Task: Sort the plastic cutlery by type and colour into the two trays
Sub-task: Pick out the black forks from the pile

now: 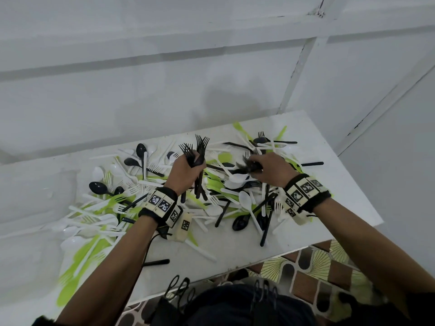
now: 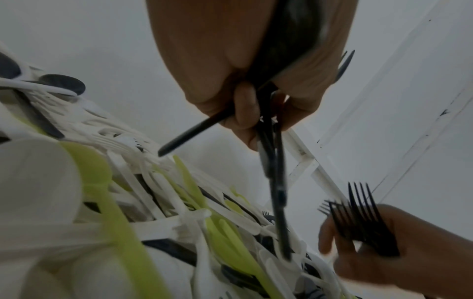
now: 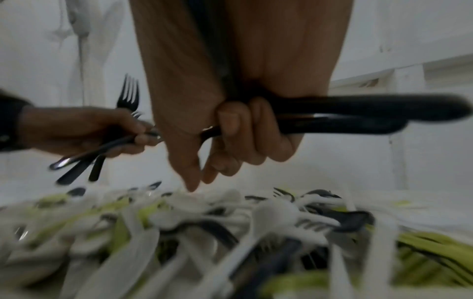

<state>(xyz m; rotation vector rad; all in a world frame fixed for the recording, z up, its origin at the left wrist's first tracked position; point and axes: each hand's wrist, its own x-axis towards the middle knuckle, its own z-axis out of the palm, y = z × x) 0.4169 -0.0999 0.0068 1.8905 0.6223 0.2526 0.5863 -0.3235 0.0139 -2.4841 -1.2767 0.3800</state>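
Observation:
A jumbled pile of black, white and green plastic cutlery (image 1: 235, 198) covers the white table (image 1: 334, 191). My left hand (image 1: 188, 165) hovers over the pile's middle and grips a bunch of black forks (image 1: 200, 147), tines up and handles hanging below the fist (image 2: 274, 161). To its right, my right hand (image 1: 261, 168) grips a second bunch of black forks (image 1: 247, 164), tines pointing left. In the right wrist view its curled fingers (image 3: 238, 131) wrap black handles (image 3: 358, 115), blurred by motion. The two hands are a short way apart.
White walls close in behind and to the right of the table. The table's front edge (image 1: 235, 274) runs just before my body, with patterned floor (image 1: 317, 267) below. Loose green pieces (image 1: 77, 267) and white spoons (image 1: 70, 241) lie at the near left. A black handle (image 1: 157, 262) lies near the front.

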